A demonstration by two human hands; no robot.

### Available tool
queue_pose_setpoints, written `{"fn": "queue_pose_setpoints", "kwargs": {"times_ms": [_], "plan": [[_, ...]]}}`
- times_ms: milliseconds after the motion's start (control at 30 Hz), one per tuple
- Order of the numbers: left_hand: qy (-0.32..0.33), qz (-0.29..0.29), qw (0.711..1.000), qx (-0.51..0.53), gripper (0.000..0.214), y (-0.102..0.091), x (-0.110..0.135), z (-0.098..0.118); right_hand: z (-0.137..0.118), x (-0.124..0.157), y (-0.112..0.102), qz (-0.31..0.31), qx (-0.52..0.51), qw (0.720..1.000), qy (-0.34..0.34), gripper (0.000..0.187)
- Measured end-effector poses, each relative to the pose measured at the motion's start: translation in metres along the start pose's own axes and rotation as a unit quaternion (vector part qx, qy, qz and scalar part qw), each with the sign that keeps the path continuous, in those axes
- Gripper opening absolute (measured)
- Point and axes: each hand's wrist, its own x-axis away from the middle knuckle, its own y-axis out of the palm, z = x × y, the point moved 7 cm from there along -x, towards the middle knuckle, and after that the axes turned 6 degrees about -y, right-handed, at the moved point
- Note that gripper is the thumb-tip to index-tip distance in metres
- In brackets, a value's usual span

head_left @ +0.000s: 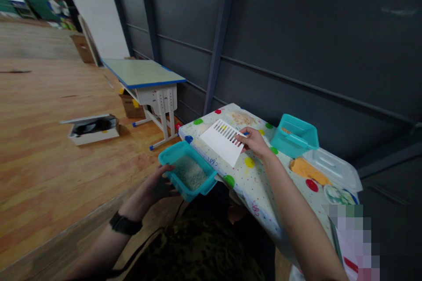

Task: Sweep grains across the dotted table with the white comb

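Note:
My left hand (158, 186) grips the left side of a teal plastic container (207, 189), which is held at the table's front edge. White grains that look like rice (191, 173) lie inside it. In my right hand (253, 140) is a white slotted card (227, 147), pinched at its right edge and held over the spotted tablecloth (237, 175). Part of the card's edge is hidden by my fingers. Beyond the card, a thin patch of tan bits (243, 118) is spread on the cloth.
A second teal container (296, 136) stands at the table's back right, near a clear lid (336, 169) and an orange cloth (308, 171). A dark panelled wall (296, 44) runs behind. Left are a school desk (141, 72) and an open white box (95, 134) on the floor.

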Motion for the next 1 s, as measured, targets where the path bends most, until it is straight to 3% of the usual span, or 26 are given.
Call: {"fn": "queue_pose_setpoints", "kwargs": {"times_ms": [100,267,467,633,833,1000], "plan": [[0.0,0.016,1.0,-0.006,0.024,0.0,0.001,0.002,0.004,0.0,0.003,0.004,-0.007,1.0,0.007,0.035],[0.003,0.009,1.0,-0.009,0.025,0.001,0.0,0.004,0.011,0.002,0.015,-0.044,-0.037,0.998,0.011,0.04],[0.025,0.002,1.0,-0.011,0.031,-0.01,-0.012,0.002,0.014,-0.004,0.016,-0.005,-0.046,0.999,0.017,0.037],[0.026,-0.001,1.0,-0.012,0.031,-0.006,-0.009,0.007,0.015,-0.003,0.03,-0.06,-0.051,0.997,0.011,0.038],[0.029,0.001,0.999,-0.021,0.034,-0.005,-0.007,0.01,0.014,-0.004,0.03,-0.02,-0.061,0.998,0.011,0.042],[0.027,-0.003,0.999,-0.031,0.031,-0.009,-0.01,0.007,0.008,-0.001,0.04,-0.041,-0.058,0.997,0.011,0.044]]}}
